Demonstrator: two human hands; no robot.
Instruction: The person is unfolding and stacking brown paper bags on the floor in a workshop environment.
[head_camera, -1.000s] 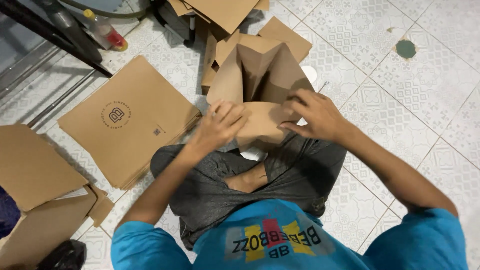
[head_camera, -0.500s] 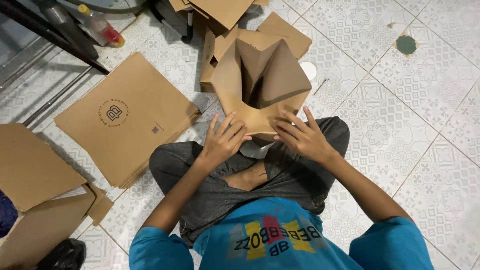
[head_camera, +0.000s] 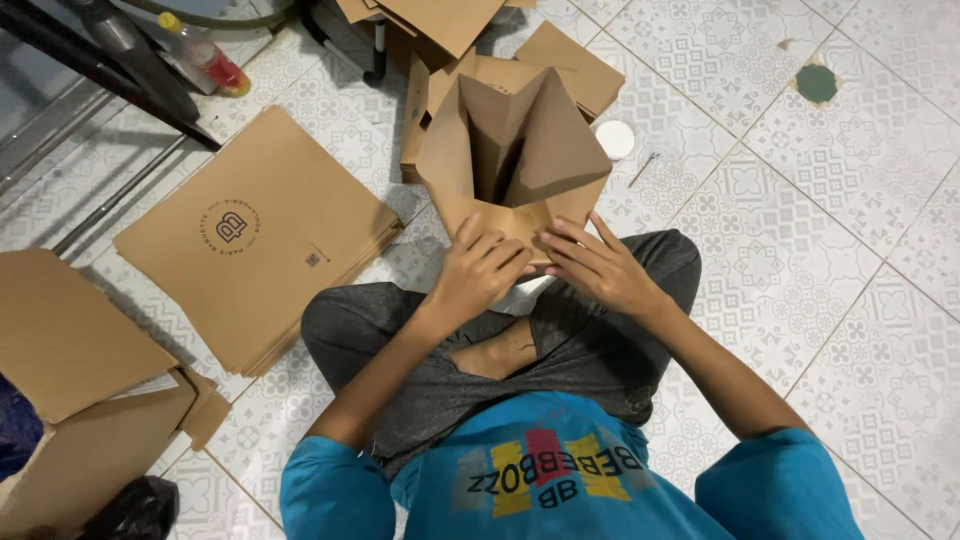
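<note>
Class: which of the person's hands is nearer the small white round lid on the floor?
Right. The right hand lies just below the white lid; the left hand sits further left, across the folded cardboard box.
</note>
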